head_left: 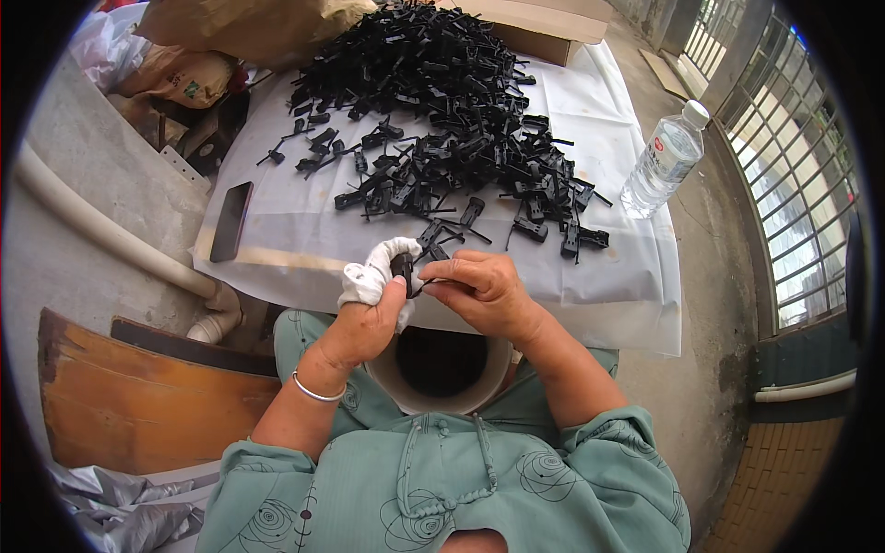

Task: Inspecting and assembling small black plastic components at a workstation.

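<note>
My left hand (367, 318), partly wrapped in a white cloth or glove (369, 279), grips a small black plastic part (403, 267) over the table's near edge. From the other side my right hand (489, 288) pinches a thin black strip that sticks out of this part. Fingers cover much of it, so its full shape is hidden. Just beyond my hands, loose black plastic parts (471, 212) with thin stems lie on the white-covered table (295, 217). They run back into a large heap (424, 83). Between my knees, below my hands, stands a light-coloured bucket (392, 389) with a dark inside.
A dark phone (230, 221) lies at the table's left edge. At the right edge stands a clear water bottle (664, 158). Behind the heap are a brown paper bag (244, 32) and a cardboard box (544, 32). A wooden board (147, 396) leans at lower left.
</note>
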A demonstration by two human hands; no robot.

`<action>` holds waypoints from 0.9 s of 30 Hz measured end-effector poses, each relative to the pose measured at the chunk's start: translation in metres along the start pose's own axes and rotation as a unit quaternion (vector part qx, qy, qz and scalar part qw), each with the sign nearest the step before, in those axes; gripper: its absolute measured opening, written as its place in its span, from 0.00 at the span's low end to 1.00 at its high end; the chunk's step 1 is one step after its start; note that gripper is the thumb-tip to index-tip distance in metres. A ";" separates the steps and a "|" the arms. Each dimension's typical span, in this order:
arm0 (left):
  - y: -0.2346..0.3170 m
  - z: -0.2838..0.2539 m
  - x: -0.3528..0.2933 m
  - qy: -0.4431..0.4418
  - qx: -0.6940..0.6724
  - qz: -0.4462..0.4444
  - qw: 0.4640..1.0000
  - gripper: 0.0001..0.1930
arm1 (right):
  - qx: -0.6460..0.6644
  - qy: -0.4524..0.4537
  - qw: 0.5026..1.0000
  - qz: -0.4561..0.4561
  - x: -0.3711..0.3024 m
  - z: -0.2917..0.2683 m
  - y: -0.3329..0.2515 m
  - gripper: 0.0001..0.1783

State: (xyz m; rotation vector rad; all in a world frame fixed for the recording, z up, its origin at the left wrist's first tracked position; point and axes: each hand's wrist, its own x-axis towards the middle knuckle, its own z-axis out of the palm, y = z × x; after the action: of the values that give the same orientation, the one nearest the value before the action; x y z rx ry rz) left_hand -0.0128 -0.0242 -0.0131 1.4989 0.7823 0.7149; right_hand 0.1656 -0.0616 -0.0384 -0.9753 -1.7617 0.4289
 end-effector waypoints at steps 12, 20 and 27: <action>-0.003 0.005 -0.002 -0.027 -0.024 -0.001 0.999 0.13 | 0.065 -0.029 0.994 0.083 0.000 0.007 -0.013 0.11; -0.016 0.008 -0.020 0.022 0.152 0.103 0.983 0.13 | 0.045 -0.008 0.996 0.072 -0.009 0.034 -0.014 0.11; -0.003 -0.017 -0.002 0.018 0.470 0.269 0.841 0.14 | -0.315 -0.045 0.933 0.171 -0.005 0.000 0.000 0.12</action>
State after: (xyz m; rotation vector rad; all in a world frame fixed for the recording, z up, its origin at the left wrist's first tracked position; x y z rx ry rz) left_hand -0.0279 -0.0164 -0.0149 2.6817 0.7796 0.8092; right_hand 0.1659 -0.0658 -0.0416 -1.7559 -1.8516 0.1116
